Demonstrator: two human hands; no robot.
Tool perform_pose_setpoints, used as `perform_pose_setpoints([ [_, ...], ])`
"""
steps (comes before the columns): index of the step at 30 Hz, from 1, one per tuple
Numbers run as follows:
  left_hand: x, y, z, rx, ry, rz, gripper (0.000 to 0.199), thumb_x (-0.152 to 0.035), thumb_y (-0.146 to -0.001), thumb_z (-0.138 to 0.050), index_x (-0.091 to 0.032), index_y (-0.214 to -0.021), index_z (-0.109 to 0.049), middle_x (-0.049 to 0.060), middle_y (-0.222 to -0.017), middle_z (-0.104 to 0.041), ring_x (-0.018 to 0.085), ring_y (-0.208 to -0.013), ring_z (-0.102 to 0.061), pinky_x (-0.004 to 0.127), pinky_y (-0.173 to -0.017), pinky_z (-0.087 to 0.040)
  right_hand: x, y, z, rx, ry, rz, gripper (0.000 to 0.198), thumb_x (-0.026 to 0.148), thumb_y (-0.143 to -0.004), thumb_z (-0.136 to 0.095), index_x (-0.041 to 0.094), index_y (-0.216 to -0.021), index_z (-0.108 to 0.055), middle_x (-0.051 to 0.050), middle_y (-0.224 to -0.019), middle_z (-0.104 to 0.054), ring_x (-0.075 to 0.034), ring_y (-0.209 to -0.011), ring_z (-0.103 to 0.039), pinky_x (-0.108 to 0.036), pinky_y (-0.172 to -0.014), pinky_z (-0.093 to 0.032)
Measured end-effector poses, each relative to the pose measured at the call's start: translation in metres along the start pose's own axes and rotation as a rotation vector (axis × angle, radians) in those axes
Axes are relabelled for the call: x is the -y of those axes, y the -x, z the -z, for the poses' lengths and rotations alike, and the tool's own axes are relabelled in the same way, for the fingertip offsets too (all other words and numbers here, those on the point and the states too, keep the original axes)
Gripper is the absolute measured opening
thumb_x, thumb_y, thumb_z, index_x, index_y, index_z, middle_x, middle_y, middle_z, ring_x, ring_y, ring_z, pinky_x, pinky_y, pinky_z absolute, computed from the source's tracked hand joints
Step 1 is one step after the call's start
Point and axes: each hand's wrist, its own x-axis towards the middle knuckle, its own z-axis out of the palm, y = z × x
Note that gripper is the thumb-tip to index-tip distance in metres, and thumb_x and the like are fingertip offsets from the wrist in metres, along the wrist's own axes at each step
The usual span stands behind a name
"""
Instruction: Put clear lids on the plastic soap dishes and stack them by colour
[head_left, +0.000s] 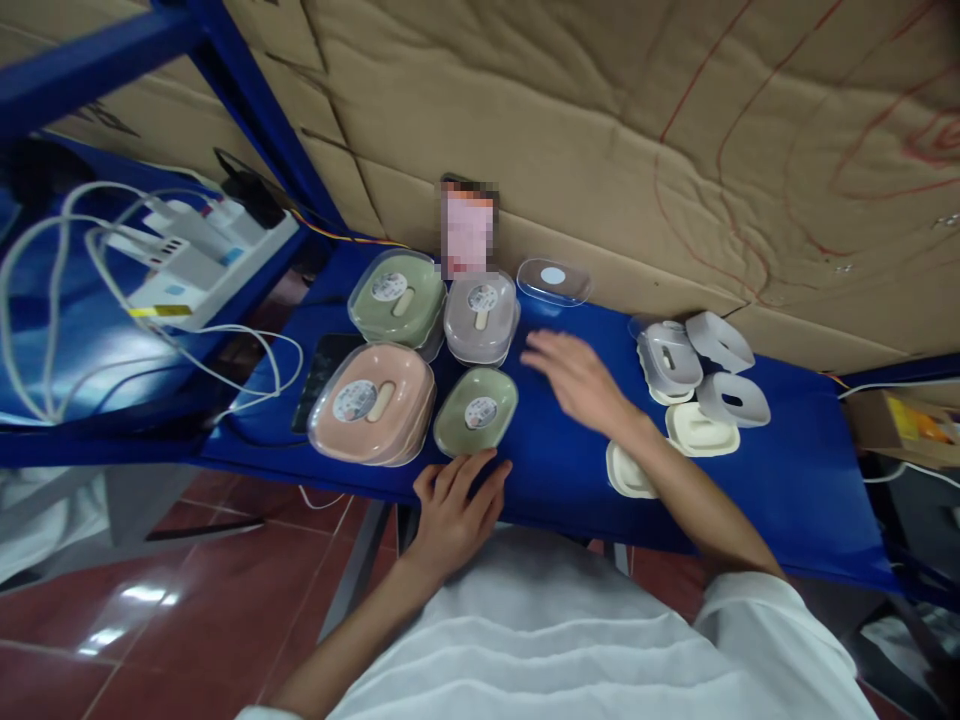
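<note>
Currently, left hand (459, 508) unclenched at small green container (474, 406); right hand (576, 380) empty, outstretched.

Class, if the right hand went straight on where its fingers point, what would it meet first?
The right hand would probably meet the grey box with the round label first; depth is hard to judge.

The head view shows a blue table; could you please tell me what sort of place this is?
Probably a makeshift workstation: a blue table, cardboard backing and a crowded power strip.
</note>
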Motion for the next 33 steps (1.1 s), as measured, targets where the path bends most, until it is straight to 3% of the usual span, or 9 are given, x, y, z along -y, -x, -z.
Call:
perform_pose_setpoints([
  [5, -0.013, -0.003, 0.003, -0.037, 0.075, -0.042, 0.032, -0.016, -0.094, -0.074, -0.028, -0.124, -0.073, 0.006, -0.122, -0.079, 0.026, -0.108, -0.069, 0.046, -0.103, -0.036, -0.066, -0.044, 0.017, -0.127, 0.186, -0.364, 0.065, 0.021, -0.103, -0.047, 0.014, -0.167, -0.034, -0.020, -0.166, -0.045, -0.037, -0.158, -0.034, -0.067, -0.129, -0.023],
  [10, -0.024, -0.003, 0.001, -0.028, 0.192, -0.070, 0.025, -0.016, -0.096, -0.072, -0.026, -0.118, -0.074, 0.007, -0.119, -0.080, 0.025, -0.108, -0.069, 0.045, -0.101, -0.038, -0.066, -0.040, 0.014, -0.092, 0.266, -0.498, 0.052, 0.014, -0.099, -0.048, 0.013, -0.151, -0.055, -0.020, -0.140, -0.059, -0.037, -0.132, -0.052, -0.062, -0.116, -0.035],
  [14, -0.022, -0.007, -0.004, 0.043, 0.244, -0.092, 0.025, -0.014, -0.099, -0.069, -0.025, -0.120, -0.073, 0.008, -0.123, -0.078, 0.025, -0.114, -0.068, 0.045, -0.105, -0.039, -0.023, 0.013, 0.014, 0.015, 0.266, -0.377, 0.043, 0.009, -0.100, -0.047, 0.018, -0.139, -0.065, -0.016, -0.132, -0.065, -0.034, -0.125, -0.056, -0.058, -0.115, -0.035],
  [18, -0.023, -0.020, -0.010, 0.160, 0.267, -0.173, 0.027, -0.016, -0.101, -0.065, -0.024, -0.125, -0.073, 0.010, -0.130, -0.075, 0.026, -0.123, -0.067, 0.046, -0.110, -0.040, 0.013, 0.090, 0.021, 0.094, 0.075, -0.253, 0.036, 0.021, -0.109, -0.049, 0.022, -0.142, -0.062, -0.013, -0.143, -0.067, -0.029, -0.130, -0.061, -0.053, -0.118, -0.038],
  [20, -0.026, -0.028, -0.013, 0.214, 0.282, -0.240, 0.028, -0.017, -0.103, -0.063, -0.023, -0.129, -0.073, 0.011, -0.135, -0.073, 0.026, -0.125, -0.066, 0.046, -0.112, -0.042, 0.022, 0.133, 0.028, 0.028, 0.001, -0.310, 0.036, 0.024, -0.110, -0.049, 0.024, -0.144, -0.061, -0.011, -0.147, -0.066, -0.026, -0.134, -0.061, -0.048, -0.117, -0.043],
  [24, -0.042, -0.043, -0.027, 0.366, 0.319, -0.456, 0.039, -0.025, -0.108, -0.057, -0.025, -0.146, -0.064, 0.010, -0.158, -0.060, 0.028, -0.142, -0.057, 0.047, -0.119, -0.040, 0.032, 0.207, 0.035, -0.183, 0.091, -0.635, 0.034, 0.030, -0.110, -0.052, 0.025, -0.140, -0.066, -0.012, -0.137, -0.071, -0.031, -0.131, -0.065, -0.051, -0.110, -0.051],
  [28, -0.065, -0.051, -0.052, 0.496, 0.323, -0.612, 0.053, -0.040, -0.109, -0.059, -0.025, -0.159, -0.050, 0.008, -0.170, -0.047, 0.029, -0.154, -0.045, 0.052, -0.127, -0.034, 0.051, 0.230, 0.024, -0.167, 0.127, -0.750, 0.034, 0.035, -0.110, -0.052, 0.023, -0.137, -0.069, -0.015, -0.139, -0.070, -0.035, -0.132, -0.064, -0.054, -0.107, -0.053],
  [31, -0.069, -0.050, -0.063, 0.511, 0.310, -0.565, 0.045, -0.040, -0.106, -0.064, -0.023, -0.148, -0.059, 0.009, -0.158, -0.059, 0.028, -0.149, -0.052, 0.053, -0.129, -0.033, 0.051, 0.227, 0.021, -0.172, -0.002, -0.681, 0.038, 0.029, -0.110, -0.048, 0.028, -0.146, -0.063, -0.011, -0.144, -0.069, -0.029, -0.135, -0.064, -0.050, -0.112, -0.052],
  [33, -0.061, -0.045, -0.060, 0.479, 0.293, -0.499, 0.033, -0.036, -0.106, -0.064, -0.022, -0.136, -0.066, 0.010, -0.151, -0.065, 0.028, -0.142, -0.059, 0.053, -0.126, -0.037, 0.032, 0.232, 0.027, -0.255, 0.077, -0.704, 0.042, 0.026, -0.110, -0.045, 0.027, -0.149, -0.060, -0.012, -0.149, -0.066, -0.029, -0.140, -0.061, -0.051, -0.115, -0.049],
])
